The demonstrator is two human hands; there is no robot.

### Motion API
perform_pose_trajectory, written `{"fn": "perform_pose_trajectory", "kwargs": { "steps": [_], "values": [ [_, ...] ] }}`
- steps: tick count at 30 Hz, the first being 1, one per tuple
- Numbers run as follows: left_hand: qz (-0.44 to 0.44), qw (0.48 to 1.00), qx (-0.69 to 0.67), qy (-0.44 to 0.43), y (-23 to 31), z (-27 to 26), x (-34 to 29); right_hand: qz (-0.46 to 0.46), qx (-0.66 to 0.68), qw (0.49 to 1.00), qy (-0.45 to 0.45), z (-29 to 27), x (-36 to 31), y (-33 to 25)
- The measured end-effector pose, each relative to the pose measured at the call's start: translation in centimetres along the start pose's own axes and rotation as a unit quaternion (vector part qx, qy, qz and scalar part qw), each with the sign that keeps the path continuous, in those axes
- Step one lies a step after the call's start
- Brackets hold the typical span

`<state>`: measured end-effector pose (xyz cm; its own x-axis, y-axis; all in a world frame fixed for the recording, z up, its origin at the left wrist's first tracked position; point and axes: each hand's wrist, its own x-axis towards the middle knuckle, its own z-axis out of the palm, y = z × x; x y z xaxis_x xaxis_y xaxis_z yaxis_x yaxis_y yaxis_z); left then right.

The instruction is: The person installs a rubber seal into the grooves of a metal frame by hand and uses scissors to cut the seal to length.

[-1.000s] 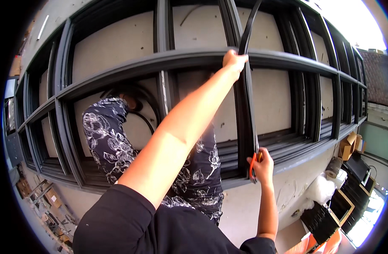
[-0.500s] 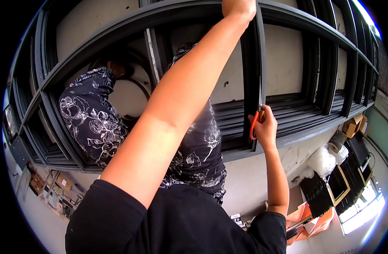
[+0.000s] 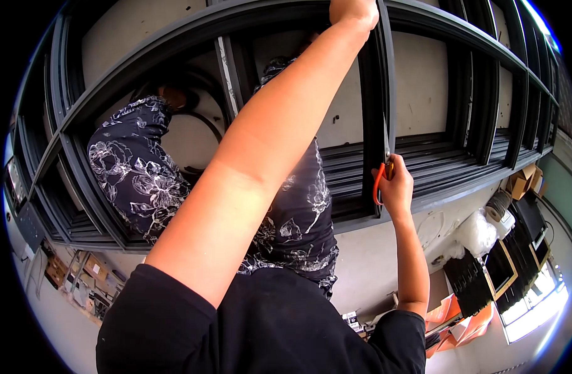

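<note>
My right hand (image 3: 399,186) is closed on a pair of scissors (image 3: 378,188) with orange-red handles. Their thin blades point away from me, along a dark grey bar (image 3: 389,81) of a large metal frame (image 3: 467,34). My left arm stretches across the picture to the top edge. There my left hand (image 3: 354,12) is at the far end of the same bar, and its fingers are out of sight. Whether it grips the bar does not show.
My legs in patterned trousers (image 3: 142,162) stand among the frame's bars. More frames lie stacked below. A coiled black strip (image 3: 205,124) is on the floor at left. Toward the right are a cardboard box (image 3: 522,187), a clear plastic bag (image 3: 475,234) and orange sheeting (image 3: 467,333).
Scissors and right hand appear slightly farther right in the picture, as does the bar beside them. The left arm keeps nearly the same pose.
</note>
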<state>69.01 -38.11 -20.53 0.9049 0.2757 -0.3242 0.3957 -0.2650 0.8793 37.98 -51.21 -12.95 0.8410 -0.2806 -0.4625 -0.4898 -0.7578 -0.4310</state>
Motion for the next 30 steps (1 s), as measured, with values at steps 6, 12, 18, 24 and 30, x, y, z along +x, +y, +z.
{"fn": "perform_pose_trajectory", "kwargs": {
  "steps": [6,12,18,24,30],
  "values": [
    [-0.044,0.996,0.065,-0.038,0.1,0.1,-0.5,-0.061,-0.072,0.995,0.034,1.3,0.3,2.3],
    [-0.060,0.996,0.055,-0.048,0.1,0.4,-0.8,-0.110,-0.240,0.962,0.070,0.6,0.1,2.0],
    [-0.101,0.991,-0.074,-0.050,-0.2,1.4,-0.8,-0.125,-0.342,0.929,0.069,0.2,0.4,2.1],
    [-0.099,0.980,-0.165,-0.050,-1.1,2.6,-1.3,-0.110,-0.261,0.955,0.083,0.7,-0.1,2.7],
    [-0.154,0.952,-0.263,-0.033,-1.2,3.4,-1.4,-0.098,-0.218,0.969,0.066,0.4,-0.5,2.5]
  ]
}}
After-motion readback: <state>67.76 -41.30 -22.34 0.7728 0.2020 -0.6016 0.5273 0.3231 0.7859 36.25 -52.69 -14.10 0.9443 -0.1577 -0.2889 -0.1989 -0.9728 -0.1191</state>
